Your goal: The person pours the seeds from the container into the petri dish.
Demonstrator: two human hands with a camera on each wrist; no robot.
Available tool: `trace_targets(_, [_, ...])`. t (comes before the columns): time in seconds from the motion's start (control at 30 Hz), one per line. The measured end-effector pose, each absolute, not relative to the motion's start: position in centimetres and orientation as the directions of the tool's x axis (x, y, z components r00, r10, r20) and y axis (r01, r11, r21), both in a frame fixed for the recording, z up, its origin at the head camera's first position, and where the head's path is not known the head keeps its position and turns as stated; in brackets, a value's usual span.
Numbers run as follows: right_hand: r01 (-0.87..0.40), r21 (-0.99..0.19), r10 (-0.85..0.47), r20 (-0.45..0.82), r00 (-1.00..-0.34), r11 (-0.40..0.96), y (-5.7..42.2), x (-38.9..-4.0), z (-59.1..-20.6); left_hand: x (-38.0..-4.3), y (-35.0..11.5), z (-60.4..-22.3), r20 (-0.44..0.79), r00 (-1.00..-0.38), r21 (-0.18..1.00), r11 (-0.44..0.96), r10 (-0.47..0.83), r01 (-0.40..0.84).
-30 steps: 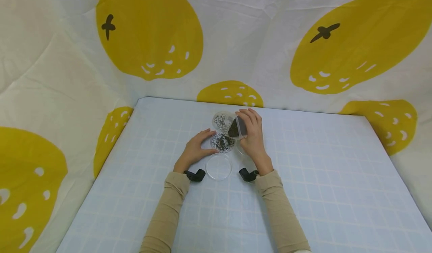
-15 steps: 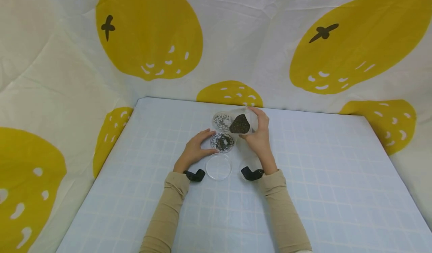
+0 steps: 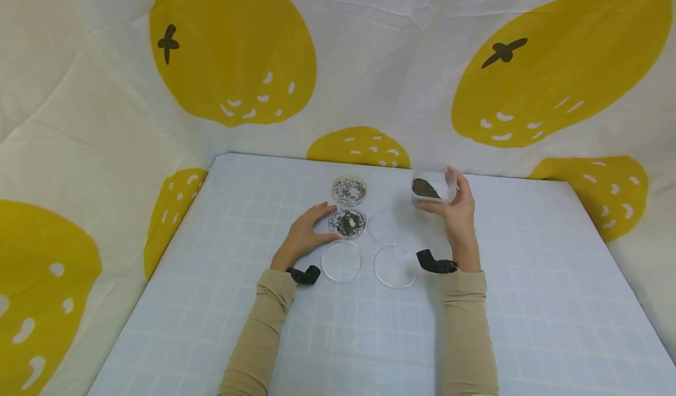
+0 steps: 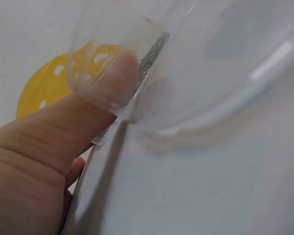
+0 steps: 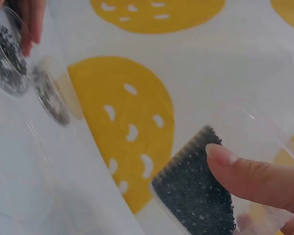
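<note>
My left hand (image 3: 303,237) steadies a round clear petri dish (image 3: 347,224), with thumb and fingers at opposite sides of its rim. Dark grains are scattered over that dish's bottom. Just behind it stands a second petri dish (image 3: 349,190), more thinly sprinkled with grains. To the right, my right hand (image 3: 460,214) grips a clear plastic box (image 3: 445,192) above the table. Dark granules (image 5: 193,188) lie heaped toward one side of the box, and the right thumb (image 5: 255,178) presses on its wall.
Round clear dishes or lids lie nearby: one in front of the held dish (image 3: 342,280), another to its right (image 3: 395,287), and a faint third (image 3: 369,232) behind that. A white cloth with yellow fruit prints (image 3: 359,146) hangs along the table's back edge.
My right hand has moved right, away from the petri dishes, and turned the tilted box more upright, so its granules have shifted. The left hand has stayed at its dish.
</note>
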State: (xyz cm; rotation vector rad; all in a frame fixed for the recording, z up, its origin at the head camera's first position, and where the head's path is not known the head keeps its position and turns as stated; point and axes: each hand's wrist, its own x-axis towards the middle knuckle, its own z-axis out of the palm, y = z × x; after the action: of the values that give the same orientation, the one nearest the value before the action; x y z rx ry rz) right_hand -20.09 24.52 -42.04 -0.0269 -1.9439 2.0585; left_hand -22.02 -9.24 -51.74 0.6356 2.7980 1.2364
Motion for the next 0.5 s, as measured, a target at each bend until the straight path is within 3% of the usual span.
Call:
trace_targets(0.27, [0.017,-0.998,0.214,-0.028,-0.976,-0.055,29.6,-18.6,-43.3,-22.0,-9.3,-52.0,0.155,-0.917,0.708,0.606,0.368,0.363])
trace_targets(0.5, [0.078,-0.991,0.137,-0.093,-0.986,-0.112,32.2,-18.1,-45.5,-21.9,-9.3,-51.9,0.159,-0.917,0.713,0.599,0.367,0.364])
